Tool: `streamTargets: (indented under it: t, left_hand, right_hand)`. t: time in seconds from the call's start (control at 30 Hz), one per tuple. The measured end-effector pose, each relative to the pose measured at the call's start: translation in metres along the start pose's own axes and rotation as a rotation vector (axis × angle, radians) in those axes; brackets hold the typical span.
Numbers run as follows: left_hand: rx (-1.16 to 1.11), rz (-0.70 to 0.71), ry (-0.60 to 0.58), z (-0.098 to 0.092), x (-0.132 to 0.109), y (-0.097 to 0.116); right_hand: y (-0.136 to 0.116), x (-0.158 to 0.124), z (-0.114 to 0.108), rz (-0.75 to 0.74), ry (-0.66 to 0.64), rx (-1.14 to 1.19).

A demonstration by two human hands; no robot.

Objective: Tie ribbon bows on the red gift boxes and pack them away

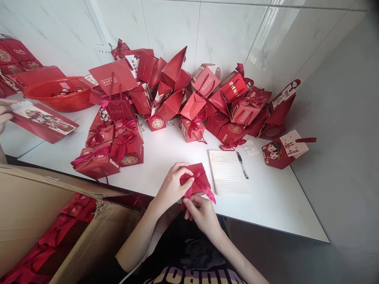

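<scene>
A small red gift box [197,170] sits at the table's front edge, a dark pink ribbon [204,185] tied in a bow over its top. My left hand [174,182] bends over the box from the left, thumb and fingertips closed on the bow near its knot. Below it, my right hand [201,213] pinches a lower part of the same ribbon between thumb and forefinger. The underside of the box and the ribbon's far end are hidden by my hands.
Red gift boxes [174,104] pile against the tiled wall. Ribboned boxes [127,150] stand left of my hands; a notebook [227,173] and pen [242,165] lie right. A cardboard carton [97,232] holds more boxes. Another person's hand [4,112] is near a red basin [59,94].
</scene>
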State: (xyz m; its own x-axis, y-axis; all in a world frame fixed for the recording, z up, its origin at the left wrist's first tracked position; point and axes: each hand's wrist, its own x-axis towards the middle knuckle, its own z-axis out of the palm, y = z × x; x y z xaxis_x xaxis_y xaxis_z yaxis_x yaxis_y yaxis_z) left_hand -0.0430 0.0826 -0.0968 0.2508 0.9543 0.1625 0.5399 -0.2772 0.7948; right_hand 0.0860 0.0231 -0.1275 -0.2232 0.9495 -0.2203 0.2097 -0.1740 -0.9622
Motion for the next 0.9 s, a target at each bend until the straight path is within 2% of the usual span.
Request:
streamTargets:
  t: [0.17, 0.53, 0.9]
  left_hand:
    - [-0.014, -0.012, -0.005, -0.001, 0.001, 0.001]
    - [0.037, 0.000, -0.022, 0.002, 0.001, 0.000]
    - [0.005, -0.018, 0.016, 0.007, 0.002, -0.001]
  right_hand:
    - [0.000, 0.001, -0.003, -0.119, -0.005, -0.081]
    - [0.000, -0.001, -0.015, -0.169, -0.088, -0.150]
    - [-0.001, 0.000, -0.019, -0.227, -0.137, -0.229]
